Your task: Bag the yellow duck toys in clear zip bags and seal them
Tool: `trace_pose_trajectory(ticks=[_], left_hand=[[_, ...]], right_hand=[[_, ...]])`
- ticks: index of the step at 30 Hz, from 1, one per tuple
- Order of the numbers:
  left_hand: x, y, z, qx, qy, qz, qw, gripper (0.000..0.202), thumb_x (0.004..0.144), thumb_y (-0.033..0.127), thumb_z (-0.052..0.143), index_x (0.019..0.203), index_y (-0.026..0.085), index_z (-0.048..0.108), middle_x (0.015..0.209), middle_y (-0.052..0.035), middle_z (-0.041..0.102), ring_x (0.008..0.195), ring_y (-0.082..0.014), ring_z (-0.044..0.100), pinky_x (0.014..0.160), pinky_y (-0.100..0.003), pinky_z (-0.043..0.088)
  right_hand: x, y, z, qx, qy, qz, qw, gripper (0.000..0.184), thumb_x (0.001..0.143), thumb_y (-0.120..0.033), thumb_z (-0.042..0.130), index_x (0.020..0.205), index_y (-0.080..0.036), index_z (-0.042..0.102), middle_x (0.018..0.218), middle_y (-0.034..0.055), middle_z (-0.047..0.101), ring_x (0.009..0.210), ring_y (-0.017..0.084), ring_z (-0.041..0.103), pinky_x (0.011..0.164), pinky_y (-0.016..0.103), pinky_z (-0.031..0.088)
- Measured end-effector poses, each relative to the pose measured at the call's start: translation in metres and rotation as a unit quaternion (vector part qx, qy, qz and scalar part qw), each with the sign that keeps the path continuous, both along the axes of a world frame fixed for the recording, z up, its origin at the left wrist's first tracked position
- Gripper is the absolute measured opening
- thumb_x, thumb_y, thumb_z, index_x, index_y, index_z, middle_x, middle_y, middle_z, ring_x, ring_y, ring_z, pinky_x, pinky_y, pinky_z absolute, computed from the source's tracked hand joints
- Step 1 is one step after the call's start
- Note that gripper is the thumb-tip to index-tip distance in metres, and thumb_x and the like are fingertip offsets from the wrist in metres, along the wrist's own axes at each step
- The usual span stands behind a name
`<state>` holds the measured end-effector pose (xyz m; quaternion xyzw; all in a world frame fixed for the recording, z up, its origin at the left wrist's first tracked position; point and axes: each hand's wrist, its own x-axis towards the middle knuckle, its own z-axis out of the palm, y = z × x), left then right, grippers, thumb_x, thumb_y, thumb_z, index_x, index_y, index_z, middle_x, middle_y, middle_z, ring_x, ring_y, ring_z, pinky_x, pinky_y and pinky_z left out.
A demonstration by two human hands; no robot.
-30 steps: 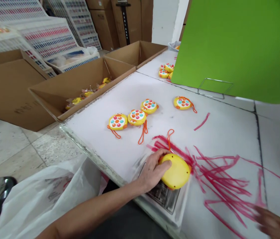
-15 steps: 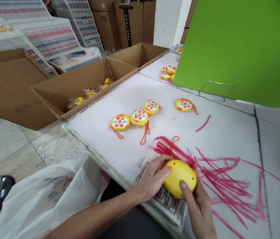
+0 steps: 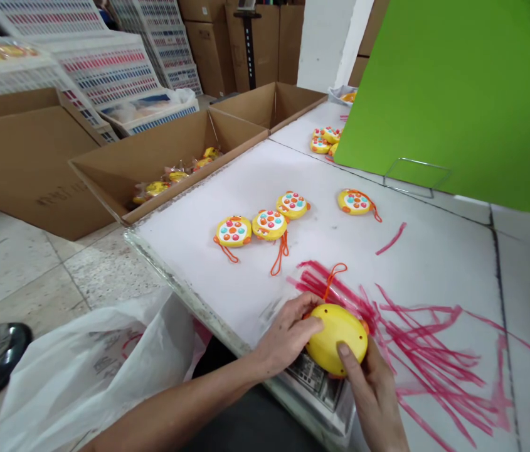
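Both my hands hold one yellow oval toy (image 3: pixel 337 336), its plain back with small screw holes facing up and an orange cord loop sticking out at its far side. My left hand (image 3: pixel 288 336) grips its left end, thumb on top. My right hand (image 3: pixel 375 389) grips the lower right side, thumb pressed on the back. Beneath lies a clear plastic bag with a dark printed sheet (image 3: pixel 321 383). Red plastic strips (image 3: pixel 429 351) are strewn beside and behind the toy. Similar toys (image 3: pixel 269 224) with coloured buttons lie face up farther off, and another (image 3: pixel 355 201) sits to their right.
A cardboard box (image 3: pixel 170 157) with bagged yellow toys stands against the table's left edge, another box (image 3: pixel 288 103) behind it. A green board (image 3: pixel 453 94) rises at the right. A white plastic bag (image 3: pixel 95 370) hangs at lower left. More toys (image 3: pixel 323 139) lie at the back.
The view has shifted slightly, so the surroundings sit a little farther right. Both hands keep their hold on the toy, which has barely moved.
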<state>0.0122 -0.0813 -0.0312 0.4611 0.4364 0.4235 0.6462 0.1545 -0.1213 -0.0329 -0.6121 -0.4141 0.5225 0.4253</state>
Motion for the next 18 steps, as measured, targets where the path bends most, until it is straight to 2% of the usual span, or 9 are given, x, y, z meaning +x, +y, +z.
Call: trace_pose_trajectory(ticks=[6,9,11,13,15,16,18], left_hand=[[0.0,0.0,-0.001,-0.021,-0.002,0.011,1.0,0.012,0.079,0.018,0.048,0.088,0.015,0.054,0.08,0.0007,0.055,0.076,-0.0126,0.049,0.066,-0.023,0.036],[-0.001,0.001,0.0,-0.015,0.006,-0.002,1.0,0.014,0.077,0.014,0.047,0.089,0.014,0.055,0.08,-0.0001,0.056,0.075,-0.0126,0.05,0.065,-0.023,0.037],[-0.002,0.001,0.002,-0.013,0.005,0.0,1.0,0.023,0.077,0.01,0.044,0.098,0.016,0.052,0.086,-0.0007,0.059,0.078,-0.0129,0.052,0.067,-0.023,0.039],[-0.005,-0.001,0.003,0.0,0.03,0.033,0.999,0.033,0.08,0.01,0.042,0.111,0.019,0.043,0.095,-0.0019,0.06,0.083,-0.0136,0.054,0.072,-0.024,0.042],[-0.01,-0.004,0.001,0.054,0.121,0.071,0.989,0.029,0.084,0.014,0.042,0.113,0.02,0.039,0.1,-0.0041,0.059,0.088,-0.015,0.055,0.077,-0.028,0.044],[-0.012,-0.005,-0.002,0.107,0.184,0.067,0.975,0.022,0.086,0.016,0.043,0.108,0.019,0.042,0.1,-0.0053,0.059,0.09,-0.0162,0.054,0.08,-0.03,0.044],[-0.014,-0.007,-0.01,0.237,0.319,0.004,0.918,0.011,0.087,0.018,0.044,0.096,0.016,0.05,0.101,-0.0082,0.058,0.098,-0.0201,0.051,0.088,-0.035,0.042]], right_hand=[[-0.002,0.001,-0.001,0.005,0.009,0.006,1.0,0.041,0.08,-0.045,0.058,0.11,-0.017,0.055,0.107,0.0083,0.063,0.096,0.023,0.059,0.077,0.027,0.05],[0.0,0.001,-0.003,-0.004,0.006,0.013,1.0,0.045,0.08,-0.047,0.057,0.113,-0.017,0.054,0.108,0.0083,0.062,0.097,0.024,0.058,0.077,0.029,0.05],[0.002,0.002,-0.006,-0.013,0.003,0.014,1.0,0.046,0.08,-0.049,0.056,0.113,-0.017,0.054,0.109,0.0082,0.062,0.1,0.024,0.057,0.079,0.03,0.05],[0.004,0.004,-0.01,-0.023,0.004,0.001,1.0,0.048,0.079,-0.051,0.056,0.114,-0.018,0.054,0.112,0.0078,0.06,0.104,0.025,0.054,0.08,0.031,0.05],[0.008,0.008,-0.016,-0.035,0.014,-0.023,0.999,0.051,0.077,-0.053,0.057,0.116,-0.019,0.054,0.114,0.0074,0.06,0.105,0.026,0.053,0.076,0.031,0.051],[0.011,0.01,-0.018,-0.04,0.022,-0.037,0.998,0.053,0.077,-0.053,0.058,0.117,-0.019,0.054,0.114,0.0072,0.06,0.102,0.026,0.054,0.072,0.03,0.052],[0.015,0.015,-0.022,-0.035,0.036,-0.058,0.997,0.055,0.075,-0.053,0.059,0.118,-0.019,0.054,0.112,0.0071,0.06,0.095,0.025,0.057,0.063,0.029,0.053]])
